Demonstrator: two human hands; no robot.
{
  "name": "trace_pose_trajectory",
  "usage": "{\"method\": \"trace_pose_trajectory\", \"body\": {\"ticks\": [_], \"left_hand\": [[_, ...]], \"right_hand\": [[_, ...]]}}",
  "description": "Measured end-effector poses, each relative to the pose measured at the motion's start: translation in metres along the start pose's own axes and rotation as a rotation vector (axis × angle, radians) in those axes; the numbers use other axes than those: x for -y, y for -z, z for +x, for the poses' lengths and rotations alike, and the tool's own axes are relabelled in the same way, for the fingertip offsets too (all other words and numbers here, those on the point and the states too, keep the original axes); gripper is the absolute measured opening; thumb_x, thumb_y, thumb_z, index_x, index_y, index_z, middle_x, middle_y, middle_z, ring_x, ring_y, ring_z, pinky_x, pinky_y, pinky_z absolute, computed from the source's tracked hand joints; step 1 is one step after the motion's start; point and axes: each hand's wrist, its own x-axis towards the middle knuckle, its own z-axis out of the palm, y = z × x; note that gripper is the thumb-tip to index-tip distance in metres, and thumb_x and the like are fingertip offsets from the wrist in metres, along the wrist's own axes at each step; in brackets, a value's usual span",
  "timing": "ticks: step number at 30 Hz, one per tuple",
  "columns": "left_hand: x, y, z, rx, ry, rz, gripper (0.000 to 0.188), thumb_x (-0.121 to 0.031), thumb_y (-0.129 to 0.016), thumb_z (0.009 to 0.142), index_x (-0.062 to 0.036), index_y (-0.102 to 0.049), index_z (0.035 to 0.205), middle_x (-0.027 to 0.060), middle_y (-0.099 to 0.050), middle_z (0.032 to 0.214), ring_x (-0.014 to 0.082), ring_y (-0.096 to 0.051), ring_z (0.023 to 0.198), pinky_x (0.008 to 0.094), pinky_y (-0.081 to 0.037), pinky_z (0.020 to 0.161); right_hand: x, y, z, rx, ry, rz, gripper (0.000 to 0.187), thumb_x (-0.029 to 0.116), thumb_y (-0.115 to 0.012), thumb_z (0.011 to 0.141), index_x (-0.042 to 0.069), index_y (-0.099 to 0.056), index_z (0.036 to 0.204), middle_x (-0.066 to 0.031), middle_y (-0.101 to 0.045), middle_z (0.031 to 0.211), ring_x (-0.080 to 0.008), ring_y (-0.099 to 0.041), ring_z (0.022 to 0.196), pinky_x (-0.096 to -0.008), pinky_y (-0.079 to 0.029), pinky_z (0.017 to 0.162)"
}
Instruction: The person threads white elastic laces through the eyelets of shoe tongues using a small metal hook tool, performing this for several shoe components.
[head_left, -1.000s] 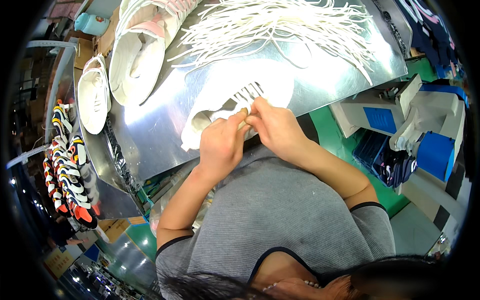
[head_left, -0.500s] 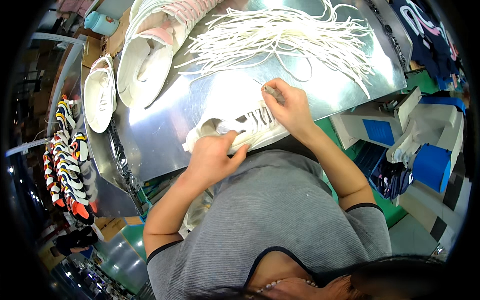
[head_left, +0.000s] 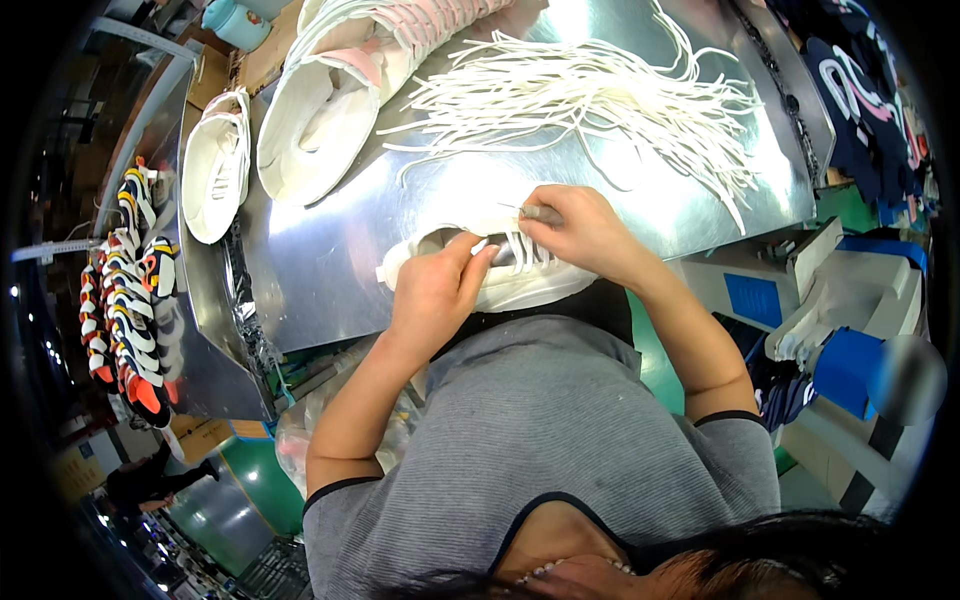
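Two hands show in my head view, both at a white shoe [head_left: 530,291] that lies by the near edge of the metal table [head_left: 325,260], its opening toward the left and its toe toward the right. I see the left hand [head_left: 440,290] at the opening, thumb and forefinger close together with a bit of white between them; I cannot tell whether they grip it. The right hand [head_left: 580,232] is pinching a small tool [head_left: 541,214] above the lacing, its thin tip pointing left. Beyond the shoe I have a loose heap of white laces [head_left: 590,95]. Pale shoes [head_left: 325,135] with pink parts stand farther left, and a blue jar [head_left: 236,24] sits near the top left corner.
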Motion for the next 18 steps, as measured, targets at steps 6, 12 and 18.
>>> {"method": "trace_pose_trajectory", "body": {"ticks": [6,12,18], "left_hand": [[0.012,-0.007,-0.002,-0.109,-0.082,0.063,0.018,-0.021,-0.062,0.098,-0.0045,-0.067,0.092,0.0161,-0.059,0.06,0.0346,-0.06,0.053,0.0428,-0.045,0.051],[0.01,-0.005,0.002,-0.089,-0.111,0.087,0.023,-0.024,-0.061,0.097,-0.0053,-0.067,0.086,0.0154,-0.059,0.058,0.0343,-0.061,0.054,0.0432,-0.045,0.051],[0.012,-0.007,0.004,-0.109,-0.14,0.067,0.026,-0.027,-0.061,0.097,-0.0064,-0.067,0.082,0.0149,-0.06,0.059,0.0346,-0.062,0.055,0.0446,-0.046,0.052]], "right_hand": [[-0.004,-0.003,-0.009,0.001,-0.108,0.145,0.018,0.017,-0.07,0.084,0.001,-0.068,0.09,-0.0101,-0.065,0.073,-0.0194,-0.061,0.063,-0.0319,-0.049,0.061],[-0.01,-0.001,-0.024,-0.034,-0.11,0.227,0.014,0.012,-0.07,0.085,-0.002,-0.065,0.089,-0.0032,-0.056,0.066,-0.0084,-0.049,0.059,-0.0257,-0.044,0.057],[-0.012,-0.005,-0.035,-0.078,-0.103,0.227,0.011,0.008,-0.07,0.086,-0.001,-0.065,0.089,-0.0001,-0.058,0.07,-0.0053,-0.049,0.062,-0.0238,-0.042,0.056]]}}
